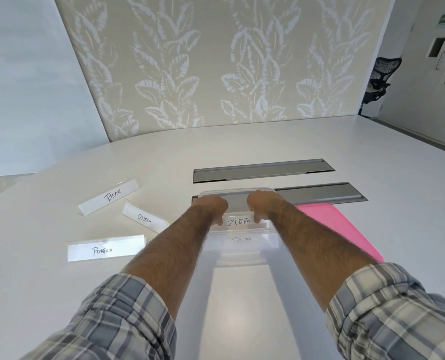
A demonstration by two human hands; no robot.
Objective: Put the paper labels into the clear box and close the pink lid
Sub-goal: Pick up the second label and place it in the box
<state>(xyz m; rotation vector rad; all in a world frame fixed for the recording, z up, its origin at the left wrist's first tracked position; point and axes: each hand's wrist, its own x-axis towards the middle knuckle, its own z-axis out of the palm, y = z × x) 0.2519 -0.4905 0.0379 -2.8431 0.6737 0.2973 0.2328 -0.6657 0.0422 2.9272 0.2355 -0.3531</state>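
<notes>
Labels still lie loose to the left of the clear box point(238, 245), which I take as my landmark. Farthest left of it and nearest me is the PENGUIN label point(106, 249), lying flat with its writing facing me. Beyond that, further from me and still left of the box, sits the BEAR label point(109, 197), angled across the table point(242, 146). Between those two and the box is the OSTRICH label point(145, 217), its near end just beside my left forearm. I judge these three wait there because I am taking them one at a time.

At the box itself, my left hand point(211, 206) and right hand point(264, 203) are both curled over the ZEBRA label point(239, 221), each pinching one end of it with fingertips pointing down. I hold it by both ends so the long strip stays level and drops in lengthwise, since the box looks barely longer than the label. It sits at the box's rim; whether it is resting inside I cannot tell. Below it, through the near wall, another label point(241, 239) shows faintly, its word too blurred to read.

Right of the box, touching or tucked behind its side, the pink lid point(343, 229) lies flat on the table, parked close for closing once the box is filled. Beyond the box run two grey slots point(263, 170) in the tabletop.
</notes>
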